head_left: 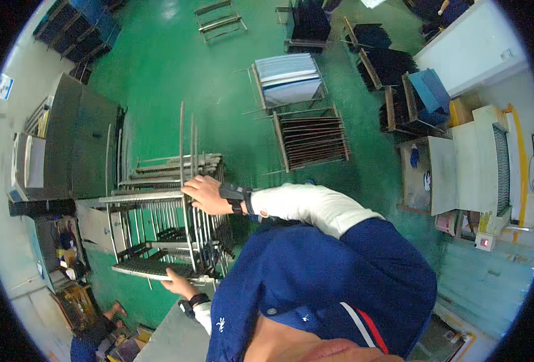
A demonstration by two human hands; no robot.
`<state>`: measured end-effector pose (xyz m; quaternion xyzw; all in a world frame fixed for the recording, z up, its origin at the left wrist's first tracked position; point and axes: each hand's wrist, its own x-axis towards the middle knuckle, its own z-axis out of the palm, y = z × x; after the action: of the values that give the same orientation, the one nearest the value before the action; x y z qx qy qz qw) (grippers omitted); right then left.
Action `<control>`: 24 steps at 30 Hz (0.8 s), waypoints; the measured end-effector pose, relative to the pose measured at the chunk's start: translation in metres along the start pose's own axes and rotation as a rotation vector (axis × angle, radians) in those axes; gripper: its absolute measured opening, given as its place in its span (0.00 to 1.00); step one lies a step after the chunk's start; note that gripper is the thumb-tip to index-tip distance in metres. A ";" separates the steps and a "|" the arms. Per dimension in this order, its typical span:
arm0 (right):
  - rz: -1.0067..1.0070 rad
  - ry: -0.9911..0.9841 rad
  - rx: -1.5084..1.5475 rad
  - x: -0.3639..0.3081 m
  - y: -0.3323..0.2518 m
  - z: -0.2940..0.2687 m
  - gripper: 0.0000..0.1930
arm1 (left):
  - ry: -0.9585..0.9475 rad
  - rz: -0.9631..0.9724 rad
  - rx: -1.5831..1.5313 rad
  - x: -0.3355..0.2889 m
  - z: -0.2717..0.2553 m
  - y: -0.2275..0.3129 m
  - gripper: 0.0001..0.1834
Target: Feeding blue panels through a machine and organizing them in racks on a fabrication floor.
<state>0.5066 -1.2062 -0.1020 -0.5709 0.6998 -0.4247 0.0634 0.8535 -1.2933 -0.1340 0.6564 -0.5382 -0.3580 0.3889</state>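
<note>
A metal rack (pixel 149 196) with upright bars and slatted sides stands at the left. My right hand (pixel 206 194) rests over its upper corner, fingers curled round the bar beside a tall upright rod. Lower down, my left hand (pixel 179 283) grips the rack's lower edge, thumb on top next to a dark perforated shelf (pixel 152 265); its other fingers are hidden underneath. Both wrists carry black bands, and a white sleeve (pixel 303 202) covers my right forearm.
Slotted racks (pixel 312 140) and one filled with pale sheets (pixel 288 78) stand on the green floor (pixel 158 66). A grey cabinet (pixel 86 139) lines the left wall. Right is a white machine (pixel 478 157). Another person (pixel 95 338) is at the lower left, near a grey surface (pixel 167 341).
</note>
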 end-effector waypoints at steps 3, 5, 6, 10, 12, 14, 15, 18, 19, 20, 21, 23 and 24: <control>0.079 -0.026 -0.024 -0.053 0.035 -0.042 0.24 | 0.082 0.211 0.271 0.018 -0.013 -0.013 0.35; 0.201 -0.073 -0.091 -0.104 0.090 -0.072 0.18 | 0.221 0.248 0.520 -0.013 0.005 0.042 0.39; 0.249 -0.074 -0.130 -0.123 0.100 -0.094 0.16 | 0.288 0.298 0.568 -0.021 -0.006 0.047 0.41; 0.630 -0.227 -0.218 -0.224 0.180 -0.187 0.14 | 0.309 0.566 0.488 -0.070 0.039 0.080 0.35; 0.769 -0.140 -0.152 -0.276 0.218 -0.223 0.15 | 0.161 0.634 0.270 -0.127 0.092 0.131 0.28; 0.846 -0.088 -0.136 -0.320 0.245 -0.254 0.17 | 0.097 0.690 0.262 -0.166 0.136 0.145 0.27; 0.911 -0.065 -0.093 -0.334 0.248 -0.274 0.18 | 0.038 0.668 0.207 -0.187 0.157 0.152 0.26; 1.045 0.021 -0.051 -0.376 0.258 -0.321 0.19 | -0.180 0.600 0.015 -0.241 0.233 0.180 0.24; 1.043 0.024 -0.048 -0.389 0.261 -0.330 0.19 | -0.274 0.570 -0.025 -0.251 0.255 0.179 0.23; 1.073 0.091 -0.044 -0.403 0.263 -0.338 0.19 | -0.375 0.541 -0.064 -0.263 0.275 0.183 0.22; 1.102 0.158 -0.039 -0.416 0.266 -0.344 0.19 | -0.465 0.529 -0.073 -0.278 0.292 0.188 0.21; 1.181 0.195 0.033 -0.434 0.267 -0.357 0.18 | -0.630 0.483 -0.097 -0.302 0.322 0.194 0.19; 1.255 0.226 0.101 -0.443 0.267 -0.363 0.18 | -0.707 0.435 -0.194 -0.311 0.340 0.192 0.18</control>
<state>0.2504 -0.6424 -0.2261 -0.0007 0.8824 -0.3968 0.2528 0.4178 -1.0519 -0.0965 0.3245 -0.7283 -0.5197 0.3069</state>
